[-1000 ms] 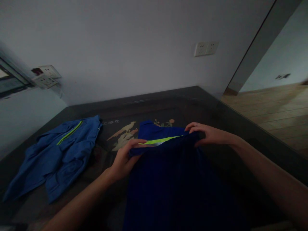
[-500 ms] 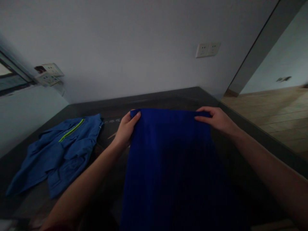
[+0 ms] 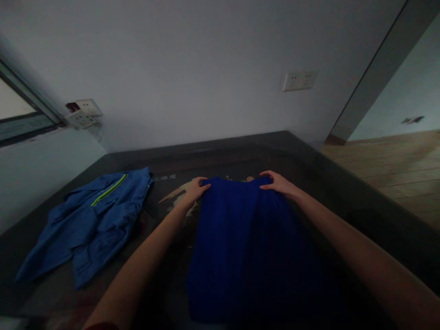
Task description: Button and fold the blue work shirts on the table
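A dark blue garment (image 3: 247,243) lies spread on the dark table (image 3: 343,192), running from its near edge to the middle. My left hand (image 3: 194,189) pinches the garment's far left corner. Over at the far right corner, my right hand (image 3: 278,182) grips the cloth, fingers curled over the edge. Both corners are low, at or just above the tabletop.
A lighter blue jacket (image 3: 92,220) with a yellow-green stripe lies crumpled at the table's left. A bird picture (image 3: 175,195) shows on the tabletop under the garment's far edge. Wall sockets (image 3: 299,80) sit behind, a window (image 3: 20,119) at left, wooden floor (image 3: 395,160) at right.
The far edge of the dark blue garment was lifted and carried away from me, hiding its yellow-green stripe. Both hands have now lowered it towards the table.
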`<action>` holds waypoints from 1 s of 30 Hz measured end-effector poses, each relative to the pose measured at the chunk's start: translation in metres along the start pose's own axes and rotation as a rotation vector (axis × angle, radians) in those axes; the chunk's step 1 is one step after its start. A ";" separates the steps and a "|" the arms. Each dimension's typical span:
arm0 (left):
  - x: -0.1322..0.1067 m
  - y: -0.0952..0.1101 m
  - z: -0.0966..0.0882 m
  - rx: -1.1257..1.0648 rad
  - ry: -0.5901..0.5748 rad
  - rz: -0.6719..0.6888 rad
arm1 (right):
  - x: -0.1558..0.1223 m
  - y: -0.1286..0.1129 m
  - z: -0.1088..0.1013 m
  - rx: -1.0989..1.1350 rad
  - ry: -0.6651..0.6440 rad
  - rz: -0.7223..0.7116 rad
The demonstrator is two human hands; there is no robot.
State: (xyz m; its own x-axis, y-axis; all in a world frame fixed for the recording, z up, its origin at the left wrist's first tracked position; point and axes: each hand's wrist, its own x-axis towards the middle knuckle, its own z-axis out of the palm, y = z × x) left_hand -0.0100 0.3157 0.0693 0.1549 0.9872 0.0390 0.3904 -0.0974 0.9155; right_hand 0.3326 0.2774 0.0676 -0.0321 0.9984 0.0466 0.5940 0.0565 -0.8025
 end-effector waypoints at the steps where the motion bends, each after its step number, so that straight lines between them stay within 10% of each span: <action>1: 0.000 -0.001 -0.001 -0.018 -0.004 -0.023 | -0.003 0.000 -0.001 0.033 0.016 -0.014; 9: 0.024 0.012 -0.004 -0.037 0.066 0.022 | 0.013 -0.036 -0.029 0.157 0.191 -0.223; 19: 0.029 -0.015 0.021 0.418 0.190 0.195 | 0.014 0.005 0.030 -0.305 0.256 -0.154; 30: 0.033 -0.014 0.020 0.593 0.232 0.279 | 0.008 0.007 0.033 -0.356 0.315 -0.210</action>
State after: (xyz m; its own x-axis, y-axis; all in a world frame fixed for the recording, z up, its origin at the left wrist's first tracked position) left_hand 0.0079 0.3467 0.0501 0.1496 0.9103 0.3860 0.8041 -0.3392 0.4883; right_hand 0.3098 0.2855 0.0424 0.0311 0.9135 0.4057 0.8391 0.1967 -0.5072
